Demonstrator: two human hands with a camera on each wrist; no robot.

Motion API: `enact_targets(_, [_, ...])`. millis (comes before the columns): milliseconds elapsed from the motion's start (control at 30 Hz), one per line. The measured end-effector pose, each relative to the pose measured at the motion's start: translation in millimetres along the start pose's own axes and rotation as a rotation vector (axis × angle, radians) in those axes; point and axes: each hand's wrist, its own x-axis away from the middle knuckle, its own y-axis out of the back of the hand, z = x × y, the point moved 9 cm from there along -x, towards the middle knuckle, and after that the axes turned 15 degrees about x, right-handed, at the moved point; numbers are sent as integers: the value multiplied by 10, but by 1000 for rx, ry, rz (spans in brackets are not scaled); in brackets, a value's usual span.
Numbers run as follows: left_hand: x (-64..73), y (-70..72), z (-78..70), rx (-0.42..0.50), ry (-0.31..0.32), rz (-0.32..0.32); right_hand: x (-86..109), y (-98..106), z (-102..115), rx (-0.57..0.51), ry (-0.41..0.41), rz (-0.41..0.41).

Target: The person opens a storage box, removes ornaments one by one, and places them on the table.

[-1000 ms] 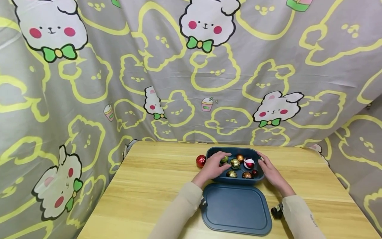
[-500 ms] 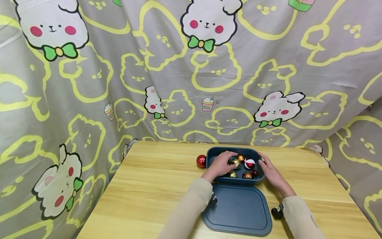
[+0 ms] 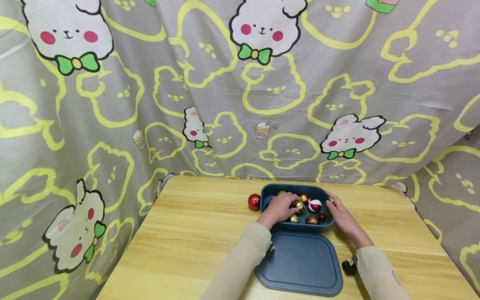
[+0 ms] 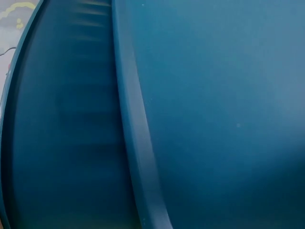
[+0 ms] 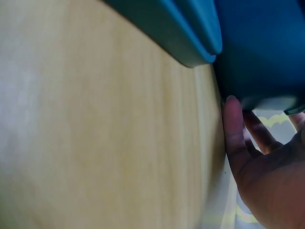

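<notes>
A dark blue box [image 3: 301, 227] holds several Christmas baubles at the back of the table. My left hand [image 3: 278, 208] reaches into it, thumb and fingers around a gold bauble [image 3: 298, 206]; the left wrist view shows only blue plastic [image 4: 228, 105] close up, no hand. Around that bauble lie an orange one [image 3: 303, 197], a red-and-white one [image 3: 315, 204], a copper one [image 3: 312, 219] and a small dark red one [image 3: 321, 216]. My right hand [image 3: 343, 216] rests against the box's right side, fingers extended. In the right wrist view its thumb [image 5: 233, 119] touches the wall.
A blue lid [image 3: 300, 264] lies flat in front of the box, partly under my left forearm. Just left of the box sits a red glittery bauble [image 3: 253, 201]. Behind the wooden table [image 3: 180, 233] hangs a patterned curtain [image 3: 225, 96].
My left hand has moved right inside the box and closed around the gold bauble, which has shifted slightly right. The right hand stays against the box.
</notes>
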Motion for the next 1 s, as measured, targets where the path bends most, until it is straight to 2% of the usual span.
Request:
enact_targets(500, [9,0,-23,-3,-24,-25,-1,4,-12,10,2,1])
enact_targets(700, [8,-7,-23,-1,-27,-9,-2,1,-15,5,2,-2])
enact_targets(833, [17,-6,-38,-4,-58,-11,-4,4,-26,10,-4,-3])
enact_targets(1000, [26,39,-76,14,-107,-51,-5,10,-30,8,-8,0])
